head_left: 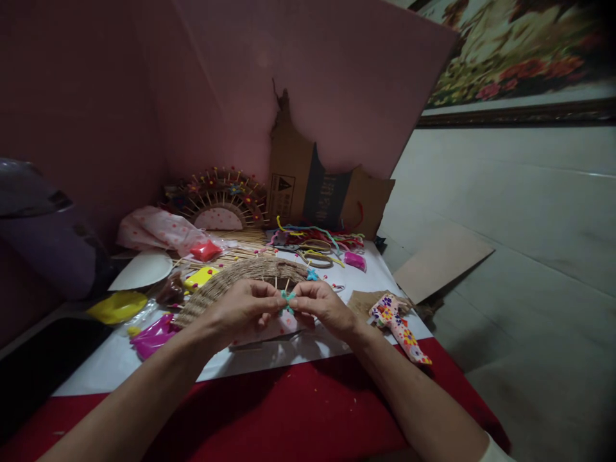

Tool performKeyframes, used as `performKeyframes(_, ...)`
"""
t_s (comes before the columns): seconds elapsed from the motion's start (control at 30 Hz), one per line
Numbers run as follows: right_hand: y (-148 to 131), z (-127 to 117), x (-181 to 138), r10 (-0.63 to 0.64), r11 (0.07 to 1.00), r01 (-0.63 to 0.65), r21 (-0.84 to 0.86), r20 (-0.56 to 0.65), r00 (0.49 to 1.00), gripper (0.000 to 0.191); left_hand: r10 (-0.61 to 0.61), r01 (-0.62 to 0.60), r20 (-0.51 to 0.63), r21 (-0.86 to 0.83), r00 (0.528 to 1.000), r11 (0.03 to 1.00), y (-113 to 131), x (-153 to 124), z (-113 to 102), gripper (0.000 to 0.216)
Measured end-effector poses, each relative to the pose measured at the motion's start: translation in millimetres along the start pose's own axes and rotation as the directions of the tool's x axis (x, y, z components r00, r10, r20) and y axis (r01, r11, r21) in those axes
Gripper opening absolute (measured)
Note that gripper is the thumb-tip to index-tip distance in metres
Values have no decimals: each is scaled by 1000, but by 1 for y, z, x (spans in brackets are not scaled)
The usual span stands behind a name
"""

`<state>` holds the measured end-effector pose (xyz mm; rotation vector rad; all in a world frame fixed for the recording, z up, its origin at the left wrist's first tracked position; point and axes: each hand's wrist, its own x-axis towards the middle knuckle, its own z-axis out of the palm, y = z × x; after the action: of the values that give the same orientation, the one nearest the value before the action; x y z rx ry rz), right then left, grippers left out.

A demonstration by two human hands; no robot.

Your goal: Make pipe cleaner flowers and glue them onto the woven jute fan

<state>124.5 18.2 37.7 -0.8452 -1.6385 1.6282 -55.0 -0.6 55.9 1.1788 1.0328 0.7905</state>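
Note:
My left hand and my right hand meet over the table, fingers pinched together on a small teal clay piece. Just behind them lies a woven arch of straw with thin sticks standing up from it. Both hands hover just in front of the arch's rim. What the teal piece is fixed to is hidden by my fingers.
White sheet over a red cloth. Bags of yellow, magenta and red clay sit left. A finished fan-shaped craft, cardboard, coloured cords and a flower-patterned glue gun surround them.

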Motion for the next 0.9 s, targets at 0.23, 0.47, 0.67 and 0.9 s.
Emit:
performKeyframes(0.23, -1, -2, 1, 6, 1000, -7, 5, 53, 999, 28, -4, 4, -37, -13, 999, 1000, 1, -1, 4, 22)
performKeyframes(0.47, -1, -6, 8, -40, 996, 39, -78, -18, 999, 33, 54, -63, -84, -110, 995, 992, -5, 7, 0, 25)
performKeyframes(0.67, -52, -20, -11, -185, 975, 126, -185, -346, 920, 31, 39, -56, -123, -143, 992, 988, -3, 8, -2, 26)
performKeyframes(0.9, -79, -80, -102, -318, 562, -346, -751, -582, 748, 21, 56, -75, -118, -168, 991, 983, -4, 11, -1, 21)
